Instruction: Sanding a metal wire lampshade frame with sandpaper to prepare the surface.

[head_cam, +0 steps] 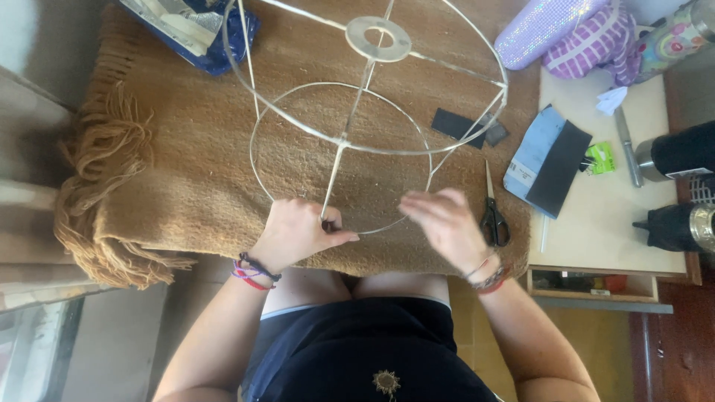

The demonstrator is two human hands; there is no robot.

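Gripping: left hand point(296, 232) pinched frame point(357, 112) at its near ring.
Right hand point(445, 222): fingers loose, just right of frame.
Scissors point(493, 214): right of frame, on blanket point(179, 171).

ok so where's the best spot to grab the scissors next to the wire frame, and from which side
Take the scissors by their black loop handles, coming from the person's side. They lie flat on the brown mat with the handles toward the person and the closed blades pointing away, just beyond the right hand. The left hand is pinching the wire lampshade frame, so the right is likely the handier one.
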